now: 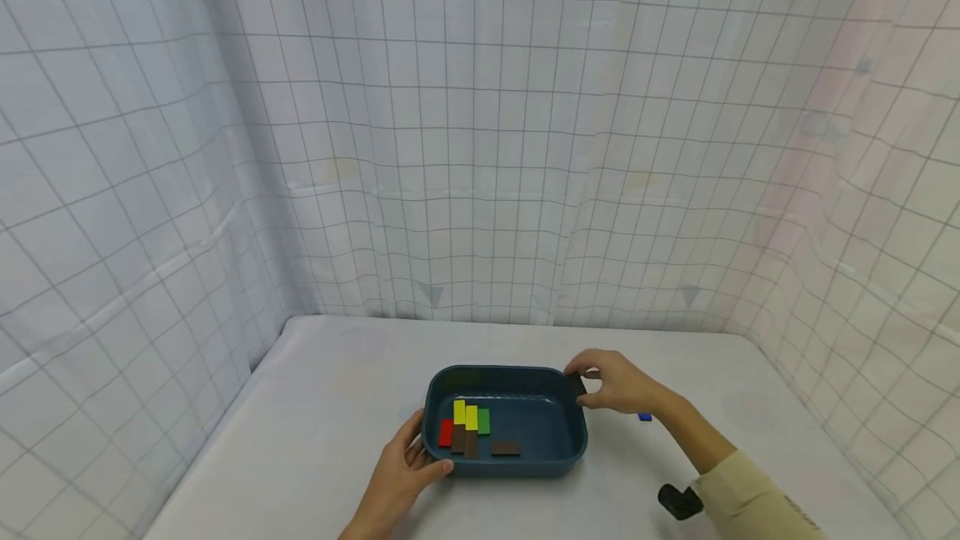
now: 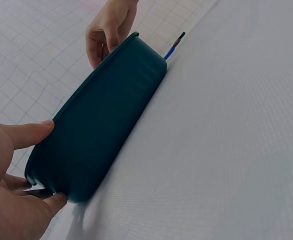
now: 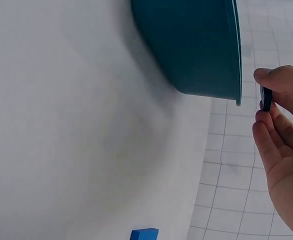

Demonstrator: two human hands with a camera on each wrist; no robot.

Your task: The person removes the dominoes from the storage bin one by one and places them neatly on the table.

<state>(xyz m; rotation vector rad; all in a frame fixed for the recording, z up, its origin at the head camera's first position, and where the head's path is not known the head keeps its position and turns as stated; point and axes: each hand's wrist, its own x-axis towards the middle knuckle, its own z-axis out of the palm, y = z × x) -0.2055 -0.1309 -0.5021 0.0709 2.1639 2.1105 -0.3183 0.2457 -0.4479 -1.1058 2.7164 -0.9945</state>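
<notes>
A dark teal tray sits on the white table, and my left hand grips its left end, thumb at the front rim. My right hand pinches a small dark flat block beside the tray's right rim. In the head view, flat blocks lie inside at the left: a red one, two yellow ones, a green one and two brown ones side by side. Another brown block lies crosswise near the front wall.
A blue block lies on the table right of the tray, below my right forearm. A black object is beside the right sleeve. White grid-patterned curtains stand behind and on both sides.
</notes>
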